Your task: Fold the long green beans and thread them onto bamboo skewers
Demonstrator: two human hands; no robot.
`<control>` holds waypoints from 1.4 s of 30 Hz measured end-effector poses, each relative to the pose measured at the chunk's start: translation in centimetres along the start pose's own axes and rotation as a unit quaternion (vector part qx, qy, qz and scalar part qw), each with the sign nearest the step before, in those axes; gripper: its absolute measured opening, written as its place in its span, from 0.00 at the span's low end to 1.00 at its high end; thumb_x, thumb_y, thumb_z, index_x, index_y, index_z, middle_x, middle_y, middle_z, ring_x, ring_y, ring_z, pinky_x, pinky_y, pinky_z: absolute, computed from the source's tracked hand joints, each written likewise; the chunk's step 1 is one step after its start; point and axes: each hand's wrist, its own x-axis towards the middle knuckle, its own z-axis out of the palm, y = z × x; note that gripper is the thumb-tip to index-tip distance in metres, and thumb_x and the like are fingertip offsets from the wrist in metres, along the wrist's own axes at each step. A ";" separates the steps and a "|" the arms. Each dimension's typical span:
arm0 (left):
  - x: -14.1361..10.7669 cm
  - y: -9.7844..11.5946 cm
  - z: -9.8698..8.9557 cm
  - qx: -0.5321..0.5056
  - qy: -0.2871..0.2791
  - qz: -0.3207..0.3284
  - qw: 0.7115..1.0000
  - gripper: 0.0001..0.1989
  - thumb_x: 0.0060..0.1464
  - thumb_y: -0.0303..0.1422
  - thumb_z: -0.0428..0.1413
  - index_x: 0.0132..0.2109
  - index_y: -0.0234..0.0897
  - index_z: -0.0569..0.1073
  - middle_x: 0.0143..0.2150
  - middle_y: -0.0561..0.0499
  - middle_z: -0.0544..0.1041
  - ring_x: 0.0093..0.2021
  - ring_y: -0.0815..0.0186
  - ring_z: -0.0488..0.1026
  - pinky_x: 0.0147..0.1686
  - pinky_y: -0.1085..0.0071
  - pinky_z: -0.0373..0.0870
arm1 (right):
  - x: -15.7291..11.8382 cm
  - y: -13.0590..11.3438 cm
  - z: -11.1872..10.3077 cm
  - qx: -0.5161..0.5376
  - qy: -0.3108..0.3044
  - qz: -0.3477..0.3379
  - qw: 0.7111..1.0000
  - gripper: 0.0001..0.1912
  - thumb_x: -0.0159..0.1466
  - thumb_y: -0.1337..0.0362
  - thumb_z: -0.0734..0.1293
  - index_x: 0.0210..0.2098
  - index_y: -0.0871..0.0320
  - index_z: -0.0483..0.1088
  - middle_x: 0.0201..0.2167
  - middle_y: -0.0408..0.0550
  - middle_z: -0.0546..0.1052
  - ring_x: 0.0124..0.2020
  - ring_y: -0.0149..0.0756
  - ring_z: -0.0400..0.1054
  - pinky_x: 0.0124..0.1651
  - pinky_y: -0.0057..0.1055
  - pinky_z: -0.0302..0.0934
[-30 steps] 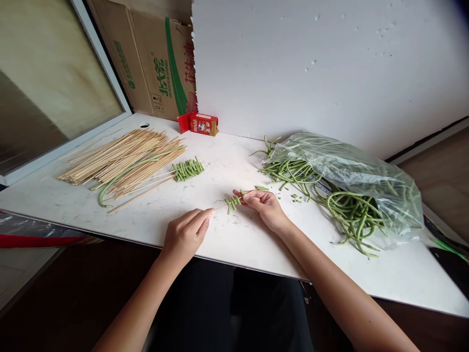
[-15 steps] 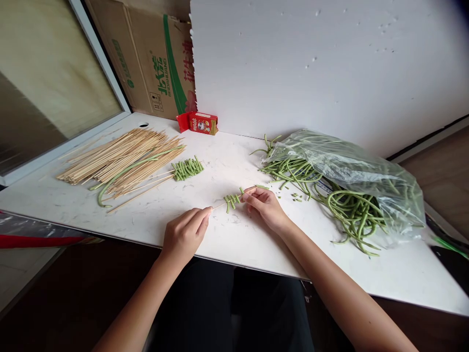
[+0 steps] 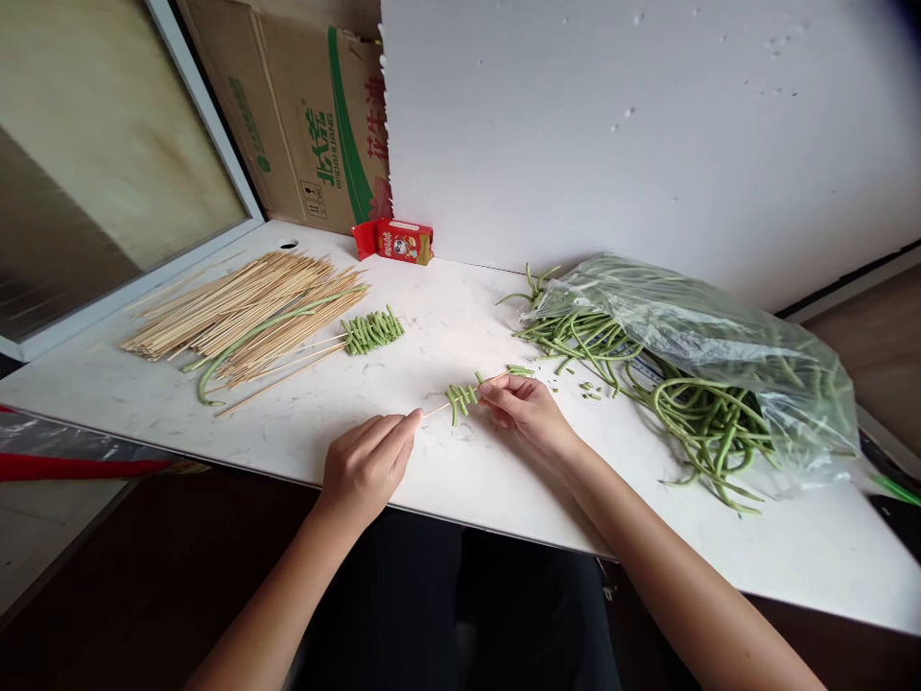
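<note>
My left hand [image 3: 368, 463] is closed around the near end of a thin bamboo skewer [image 3: 436, 410], which slants up to the right over the white table. Several short green bean pieces [image 3: 460, 397] are threaded crosswise on it. Close to the skewer's far tip, my right hand [image 3: 527, 411] pinches a bean piece on the stick; its fingers partly hide that piece. Just past these fingers, a few loose cut bean pieces [image 3: 519, 369] lie on the table. Finished-looking skewers packed with bean pieces [image 3: 374, 331] rest to the left, beside the hands.
A large pile of bamboo skewers [image 3: 251, 312] lies on the left, with one long bean [image 3: 248, 347] across it. On the right, long green beans [image 3: 709, 422] spill from a clear plastic bag [image 3: 691, 297]. A small red box [image 3: 404, 242] and a cardboard carton [image 3: 302, 125] stand behind.
The view has shifted slightly, so the table's things sit a little farther right. Both hands keep their grip, and the loose cut pieces beyond my right hand show more clearly.
</note>
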 end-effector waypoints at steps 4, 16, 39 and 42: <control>0.0 0.0 0.1 -0.004 -0.005 0.000 1.000 0.19 0.66 0.20 0.56 0.61 0.39 0.75 0.39 0.47 0.85 0.36 0.63 0.83 0.42 0.68 0.80 | -0.3 -0.2 0.4 -0.020 -0.012 -0.009 1.000 0.19 0.54 0.47 0.82 0.30 0.57 0.81 0.28 0.47 0.82 0.21 0.28 0.60 0.23 0.30 0.52; 0.2 0.1 0.0 0.006 0.015 -0.021 1.000 0.16 0.66 0.22 0.58 0.58 0.39 0.77 0.42 0.48 0.86 0.39 0.63 0.84 0.44 0.70 0.80 | 0.4 -1.6 -2.5 -0.115 0.053 -0.069 0.990 0.30 0.67 0.36 0.68 0.35 0.58 0.83 0.37 0.56 0.84 0.34 0.41 0.72 0.26 0.32 0.56; 0.1 -0.2 0.5 0.012 0.019 -0.060 0.998 0.12 0.68 0.25 0.58 0.55 0.39 0.79 0.41 0.49 0.86 0.37 0.64 0.83 0.42 0.71 0.77 | 2.7 -0.5 -8.9 -0.525 0.052 -0.198 0.826 0.05 0.64 0.64 0.74 0.39 0.56 0.82 0.40 0.54 0.84 0.44 0.49 0.72 0.55 0.46 0.62; 0.0 -0.2 0.5 0.009 0.013 -0.062 0.998 0.12 0.67 0.25 0.58 0.55 0.39 0.79 0.41 0.49 0.86 0.38 0.65 0.83 0.42 0.71 0.76 | 2.8 -0.6 -8.7 -0.545 0.051 -0.197 0.813 0.02 0.64 0.67 0.74 0.36 0.56 0.81 0.37 0.53 0.83 0.44 0.49 0.71 0.52 0.44 0.62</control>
